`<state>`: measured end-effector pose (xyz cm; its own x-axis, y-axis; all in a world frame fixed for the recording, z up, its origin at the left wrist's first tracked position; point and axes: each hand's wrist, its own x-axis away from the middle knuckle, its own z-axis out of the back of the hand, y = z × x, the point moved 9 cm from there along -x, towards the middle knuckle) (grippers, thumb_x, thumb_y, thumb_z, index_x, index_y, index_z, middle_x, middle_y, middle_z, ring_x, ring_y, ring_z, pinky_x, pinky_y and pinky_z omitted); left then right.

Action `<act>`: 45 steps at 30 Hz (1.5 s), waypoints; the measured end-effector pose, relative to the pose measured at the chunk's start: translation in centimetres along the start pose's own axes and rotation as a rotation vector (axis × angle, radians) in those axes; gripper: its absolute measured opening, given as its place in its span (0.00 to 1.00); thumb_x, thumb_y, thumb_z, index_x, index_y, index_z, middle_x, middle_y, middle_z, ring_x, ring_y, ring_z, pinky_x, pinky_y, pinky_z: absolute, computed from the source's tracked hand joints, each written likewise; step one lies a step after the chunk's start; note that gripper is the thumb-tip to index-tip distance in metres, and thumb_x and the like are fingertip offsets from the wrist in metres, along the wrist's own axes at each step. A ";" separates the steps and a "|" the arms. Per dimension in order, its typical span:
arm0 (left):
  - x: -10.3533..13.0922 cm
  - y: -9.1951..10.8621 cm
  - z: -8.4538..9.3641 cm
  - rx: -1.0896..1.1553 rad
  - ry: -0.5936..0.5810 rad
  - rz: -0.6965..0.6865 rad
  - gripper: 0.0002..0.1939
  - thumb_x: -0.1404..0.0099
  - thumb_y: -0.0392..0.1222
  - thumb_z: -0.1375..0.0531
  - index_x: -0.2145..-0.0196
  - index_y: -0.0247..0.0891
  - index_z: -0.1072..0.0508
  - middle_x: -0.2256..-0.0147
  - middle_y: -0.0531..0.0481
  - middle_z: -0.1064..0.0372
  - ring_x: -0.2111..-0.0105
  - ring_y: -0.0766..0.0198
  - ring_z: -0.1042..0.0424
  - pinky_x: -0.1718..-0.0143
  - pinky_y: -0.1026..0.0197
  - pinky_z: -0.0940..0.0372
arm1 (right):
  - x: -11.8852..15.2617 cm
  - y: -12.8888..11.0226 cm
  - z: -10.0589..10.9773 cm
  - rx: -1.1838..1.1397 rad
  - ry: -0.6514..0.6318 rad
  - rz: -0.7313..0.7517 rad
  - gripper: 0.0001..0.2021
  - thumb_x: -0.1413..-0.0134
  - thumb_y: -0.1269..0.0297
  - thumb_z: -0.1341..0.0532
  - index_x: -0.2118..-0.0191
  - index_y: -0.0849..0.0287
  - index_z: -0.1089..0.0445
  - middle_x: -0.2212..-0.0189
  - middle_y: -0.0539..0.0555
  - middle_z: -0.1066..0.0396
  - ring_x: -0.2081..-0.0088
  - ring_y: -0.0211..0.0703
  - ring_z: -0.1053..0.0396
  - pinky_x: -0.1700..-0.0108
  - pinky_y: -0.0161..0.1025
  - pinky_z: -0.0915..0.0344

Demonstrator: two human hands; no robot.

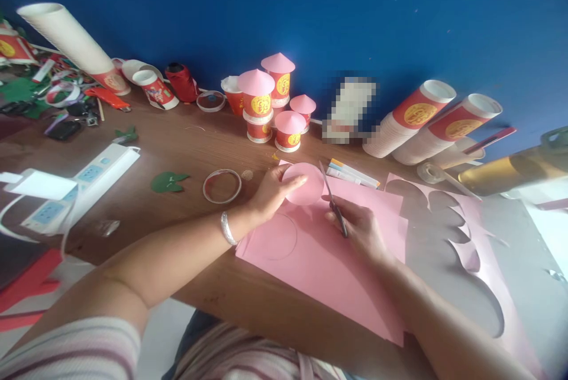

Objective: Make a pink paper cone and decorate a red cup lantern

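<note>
Pinched in my left hand [273, 192] is a round pink paper disc [306, 184], its thumb lying across the disc's face. My right hand [357, 223] grips a pair of scissors [333, 202] with dark handles, blades pointing up beside the disc's right edge. Whether the blades touch the paper, I cannot tell. Beneath both hands lie pink paper sheets [328, 267], with a circle drawn on the top one near my left wrist. Small red cups with pink cone roofs [257, 99] stand behind.
Stacked paper cups [415, 116] lean at the back right. Cut pink scraps [470, 255] lie on the right, markers [352, 173] behind the sheets. To the left are a white power strip [84, 187], a cut cup ring [222, 186] and a green paper piece [168, 182].
</note>
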<state>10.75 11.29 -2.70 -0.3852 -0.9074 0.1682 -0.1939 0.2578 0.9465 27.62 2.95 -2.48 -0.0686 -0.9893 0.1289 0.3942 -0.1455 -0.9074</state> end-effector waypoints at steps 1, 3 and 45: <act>0.0 0.0 0.0 -0.008 -0.002 -0.001 0.18 0.42 0.51 0.31 0.62 0.34 0.22 0.66 0.48 0.25 0.67 0.62 0.27 0.64 0.62 0.33 | 0.0 0.0 0.0 0.005 -0.002 -0.002 0.29 0.47 0.40 0.34 0.50 0.60 0.21 0.72 0.52 0.26 0.70 0.43 0.31 0.69 0.37 0.35; 0.0 -0.1 0.1 -0.022 -0.003 -0.008 0.18 0.41 0.51 0.31 0.61 0.35 0.22 0.66 0.48 0.25 0.67 0.63 0.28 0.65 0.62 0.33 | -0.1 0.1 0.1 0.010 -0.002 -0.003 0.29 0.47 0.39 0.34 0.50 0.59 0.21 0.71 0.52 0.24 0.69 0.44 0.30 0.68 0.38 0.34; -0.1 -0.2 0.0 -0.011 -0.012 -0.005 0.20 0.43 0.52 0.30 0.59 0.34 0.23 0.63 0.46 0.23 0.63 0.58 0.25 0.62 0.59 0.31 | 0.2 -0.1 0.1 0.037 0.021 -0.064 0.30 0.48 0.39 0.34 0.49 0.59 0.21 0.69 0.53 0.23 0.66 0.48 0.28 0.66 0.39 0.31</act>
<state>10.81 11.32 -2.95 -0.3953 -0.9045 0.1602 -0.1860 0.2496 0.9503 27.65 2.78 -2.38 -0.1138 -0.9775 0.1777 0.4222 -0.2095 -0.8820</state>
